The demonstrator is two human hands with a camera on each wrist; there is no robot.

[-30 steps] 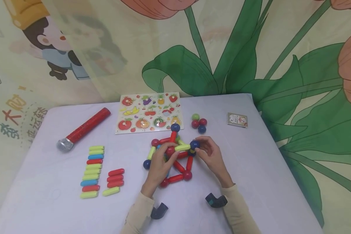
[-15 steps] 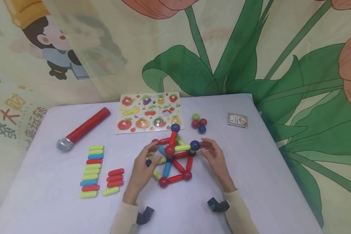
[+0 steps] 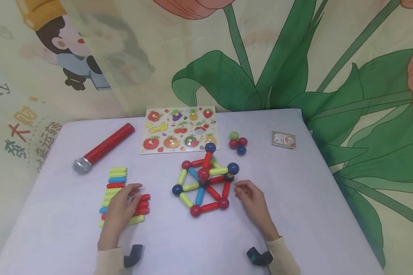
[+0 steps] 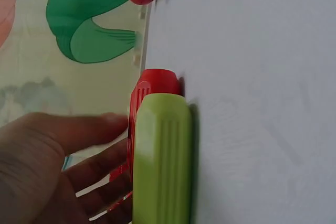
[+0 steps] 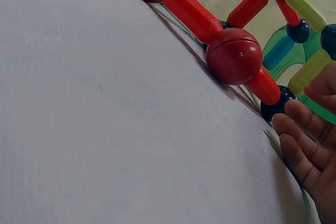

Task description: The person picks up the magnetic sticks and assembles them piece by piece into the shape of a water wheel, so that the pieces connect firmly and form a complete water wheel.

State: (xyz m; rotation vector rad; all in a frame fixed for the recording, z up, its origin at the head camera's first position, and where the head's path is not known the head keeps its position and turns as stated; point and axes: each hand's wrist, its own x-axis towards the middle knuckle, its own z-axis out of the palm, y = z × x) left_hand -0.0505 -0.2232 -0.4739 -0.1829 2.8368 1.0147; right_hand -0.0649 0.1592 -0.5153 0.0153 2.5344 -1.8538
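Observation:
My left hand (image 3: 119, 209) hovers over the loose coloured rods at the left, fingers relaxed and holding nothing. In the left wrist view a yellow-green rod (image 4: 163, 161) and a red rod (image 4: 152, 81) lie close beside its thumb and fingers. A ball-and-rod structure (image 3: 210, 206) stands mid-table, a flat ring with spokes and a raised part of red and yellow-green rods. A red ball (image 3: 203, 173) and blue balls (image 3: 233, 168) top that raised part. Just right of the structure my right hand (image 3: 255, 204) rests loosely curled and empty, fingertips near a dark blue ball (image 5: 276, 103).
Behind the structure lies a fruit puzzle board (image 3: 177, 149). Several loose balls (image 3: 241, 150) sit to its right, with a card box (image 3: 283, 139) further right. A red toy microphone (image 3: 106, 145) lies at the back left. A printed cloth (image 3: 227, 76) hangs behind the table.
My left hand has let go of the structure's red ball and moved left to the loose rods. My right hand has released the blue ball and drawn back slightly toward me.

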